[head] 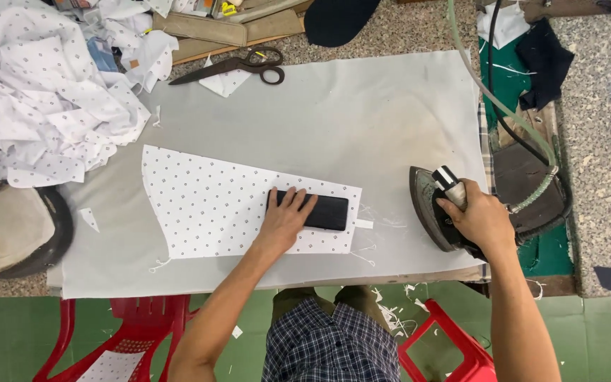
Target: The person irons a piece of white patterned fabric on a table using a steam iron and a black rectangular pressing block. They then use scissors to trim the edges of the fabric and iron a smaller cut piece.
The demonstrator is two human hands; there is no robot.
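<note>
Left hand [286, 219] lay flat, fingers spread, pressing black rectangular block [319, 211] onto dotted white fabric piece [213, 205]. Fabric piece lay on grey pressing cloth [362, 120], block near its right end. Right hand [482, 221] was closed around handle of iron [436, 205], which rested at cloth's right edge, just beside fabric. Scissors [238, 67] lay at far edge; heap of dotted fabric [37, 99] far left.
</note>
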